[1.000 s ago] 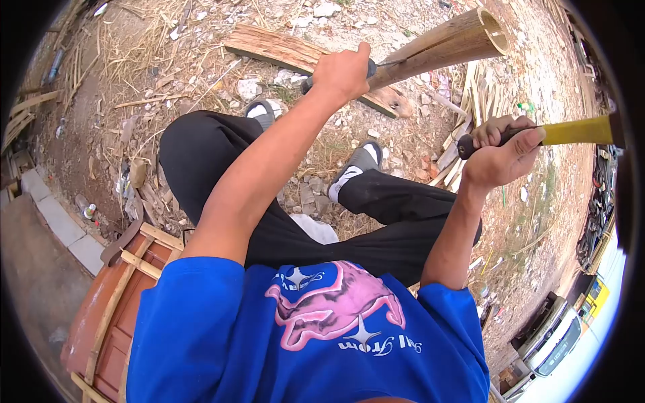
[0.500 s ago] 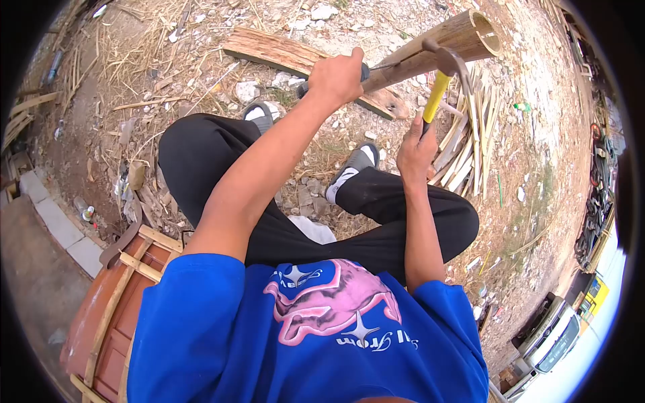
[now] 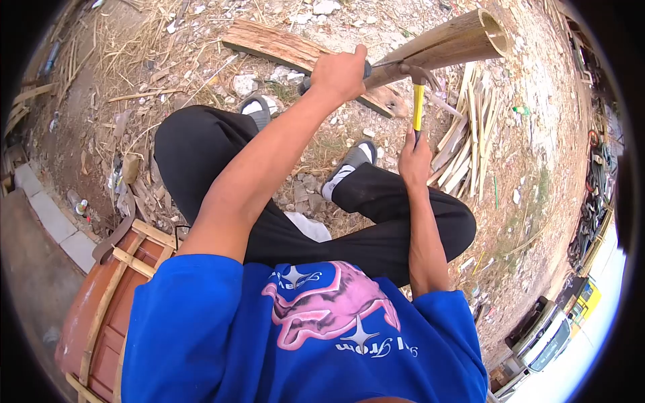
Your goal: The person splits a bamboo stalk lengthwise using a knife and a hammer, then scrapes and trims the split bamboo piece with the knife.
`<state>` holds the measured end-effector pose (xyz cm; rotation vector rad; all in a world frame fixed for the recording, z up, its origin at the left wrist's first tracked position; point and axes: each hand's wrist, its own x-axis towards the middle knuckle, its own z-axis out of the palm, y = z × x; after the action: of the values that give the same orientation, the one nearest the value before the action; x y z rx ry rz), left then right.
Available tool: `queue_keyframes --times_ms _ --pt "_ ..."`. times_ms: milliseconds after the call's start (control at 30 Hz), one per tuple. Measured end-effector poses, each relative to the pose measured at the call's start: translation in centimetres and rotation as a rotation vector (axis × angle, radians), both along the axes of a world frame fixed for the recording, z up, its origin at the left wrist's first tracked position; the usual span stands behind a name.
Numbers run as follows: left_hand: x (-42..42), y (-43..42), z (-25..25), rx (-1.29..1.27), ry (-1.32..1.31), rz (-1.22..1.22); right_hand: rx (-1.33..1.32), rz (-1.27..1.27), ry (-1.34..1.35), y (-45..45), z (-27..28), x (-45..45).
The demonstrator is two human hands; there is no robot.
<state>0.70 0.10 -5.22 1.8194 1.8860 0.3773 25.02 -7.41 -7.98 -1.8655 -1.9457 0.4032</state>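
My left hand [image 3: 338, 75] is wrapped round the dark handle of a knife-like bladed tool [image 3: 388, 63]. Its thin blade reaches the side of a split-looking bamboo pole [image 3: 450, 43], most of it hidden. The bamboo's near end rests by a rough wooden beam [image 3: 275, 46] on the ground. In my right hand [image 3: 414, 161] is a claw hammer [image 3: 418, 111] with a yellow and black handle. The hammer head is up at the blade, in front of the bamboo; whether they touch I cannot tell.
Split bamboo strips [image 3: 474, 134] lie in a pile right of my right hand. Straw and stones cover the ground around my feet. A brown wood-framed panel [image 3: 111, 309] stands at lower left. A white vehicle [image 3: 547, 339] is at far right.
The hammer has swung down and left, its head now at the blade beside the bamboo. My right hand has lowered slightly; my left hand keeps its grip on the tool.
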Motion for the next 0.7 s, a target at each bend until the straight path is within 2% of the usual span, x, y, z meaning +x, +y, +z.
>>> queue_keyframes --times_ms 67,267,300,400,433,533,600,633,700 --pt "-0.3 1.2 0.5 0.020 0.011 0.009 -0.156 -0.101 0.059 -0.5 1.3 -1.5" --pt "0.3 0.2 0.1 0.002 0.017 -0.018 -0.012 -0.059 0.263 1.0 6.8 -1.9" --pt "0.2 0.5 0.2 0.001 0.016 -0.018 0.044 -0.034 0.340 1.0 5.7 -1.9" --pt "0.0 0.1 0.1 -0.008 0.014 -0.005 0.051 0.016 0.174 0.8 0.7 -1.8" --pt "-0.1 0.1 -0.1 -0.002 0.013 0.002 -0.041 0.030 0.158 1.0 0.5 -1.3" --pt "-0.4 0.8 0.2 0.017 0.014 0.016 -0.094 -0.006 0.214 2.3 6.2 -2.2" --pt "0.0 0.2 -0.3 0.009 0.006 0.006 0.114 0.042 0.422 3.7 11.8 -2.1" --pt "0.0 0.4 -0.4 0.021 0.008 0.006 0.116 0.068 0.749 3.4 16.4 -3.3" --pt "0.1 0.3 -0.7 0.030 0.012 -0.001 0.442 0.098 0.945 3.9 21.1 -4.5"
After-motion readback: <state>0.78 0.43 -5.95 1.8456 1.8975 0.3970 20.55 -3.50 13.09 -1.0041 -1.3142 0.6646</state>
